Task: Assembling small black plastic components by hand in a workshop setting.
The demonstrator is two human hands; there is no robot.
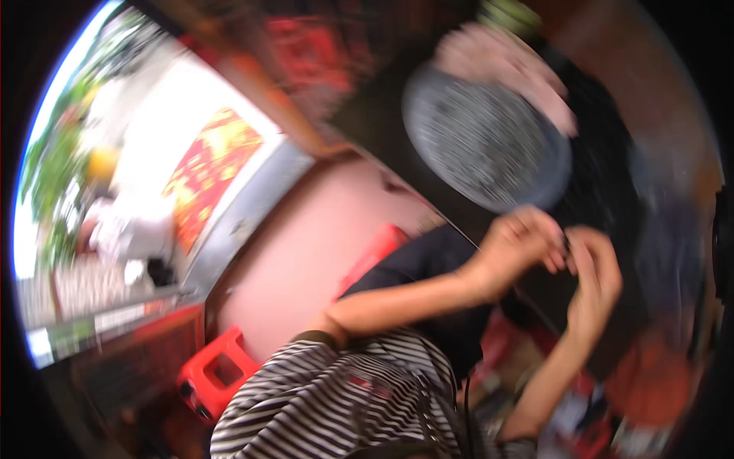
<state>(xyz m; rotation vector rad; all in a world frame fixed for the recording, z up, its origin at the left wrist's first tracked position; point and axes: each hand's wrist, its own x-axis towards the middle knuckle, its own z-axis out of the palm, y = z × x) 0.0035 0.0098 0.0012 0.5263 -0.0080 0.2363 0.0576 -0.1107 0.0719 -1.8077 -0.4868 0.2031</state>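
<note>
Black fabric lies spread under both hands at the right of the blurred view, a round grey mesh disc just above them. Left to right — a red stool, the striped sleeve, then the left hand with fingers curled, and the right hand touching it — whether either pinches anything, I cannot tell.

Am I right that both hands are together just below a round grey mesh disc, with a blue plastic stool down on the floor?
Not quite: the head view shows the stool is red, not blue. The left hand and right hand do meet just below the round grey mesh disc.
</note>
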